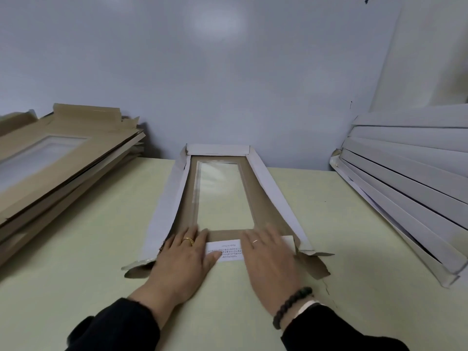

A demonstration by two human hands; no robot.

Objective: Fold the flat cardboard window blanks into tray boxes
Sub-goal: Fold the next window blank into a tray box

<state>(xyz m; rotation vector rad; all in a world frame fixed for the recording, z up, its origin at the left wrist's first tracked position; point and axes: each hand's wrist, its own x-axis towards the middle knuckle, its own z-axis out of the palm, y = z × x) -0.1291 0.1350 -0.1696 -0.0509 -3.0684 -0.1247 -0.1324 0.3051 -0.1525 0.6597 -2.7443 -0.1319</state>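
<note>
A pale blue-grey wall rises behind my worktop, which is covered in a smooth, matte, pale yellow-green sheet. In the middle of it, running away from me toward the wall, lies the cardboard window blank I am folding. Its inside face is brown kraft board, and a long rectangular clear film window fills the centre, letting the worktop colour show through. The outer face is white: both long side walls are turned up so their white sides show, and the far end flap is folded over as a white strip. At the near end a white flap with small printed text lies folded inward, and two ragged brown corner tabs splay out on the worktop to either side.

My left hand lies flat with fingers straight and together, pressing down on the left part of the near flap; a gold ring sits on one finger. My right hand is also flat, fingers stretched forward, pressing the right part of the same flap, with a thin ring on a finger and a dark beaded bracelet at the wrist. Both sleeves are black.

To my left is a slanting stack of flat blanks, brown side up, the top one showing its window. To my right, a leaning pile of folded white trays overlaps like slats.
</note>
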